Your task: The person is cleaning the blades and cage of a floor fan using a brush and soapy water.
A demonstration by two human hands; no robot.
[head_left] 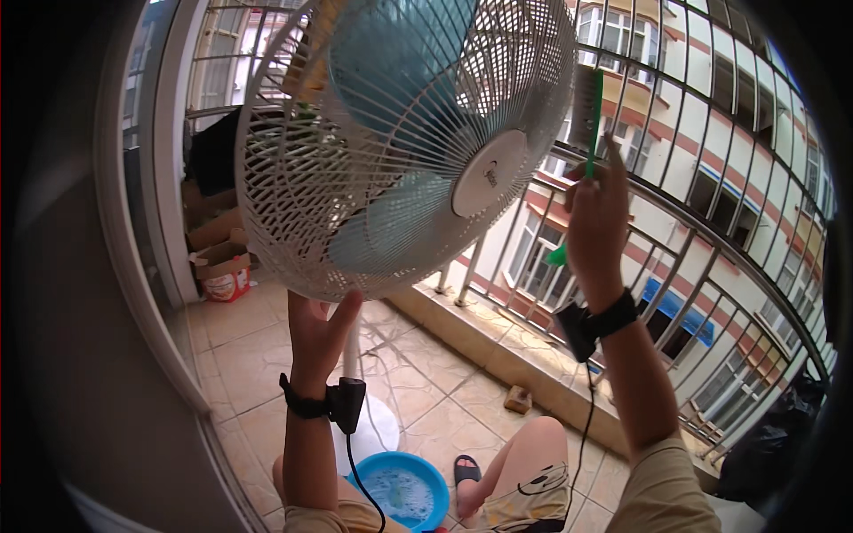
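The pedestal fan point(418, 151) rises ahead, its wire guard point(289, 191) standing in front of the blue blades point(386, 226). Right of the fan, the right grip point(597, 235) closes around a green-handled brush point(587, 111). At the fan's lower rim, the left grip point(318, 342) rests a thumb point(352, 306); I cannot tell how closed its hidden fingers are. Below the fan sits a blue basin point(439, 497); beyond it, a metal railing point(737, 245).

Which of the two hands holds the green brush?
The right hand, raised beside the railing, holds the green brush; the left hand is at the fan's lower edge instead.
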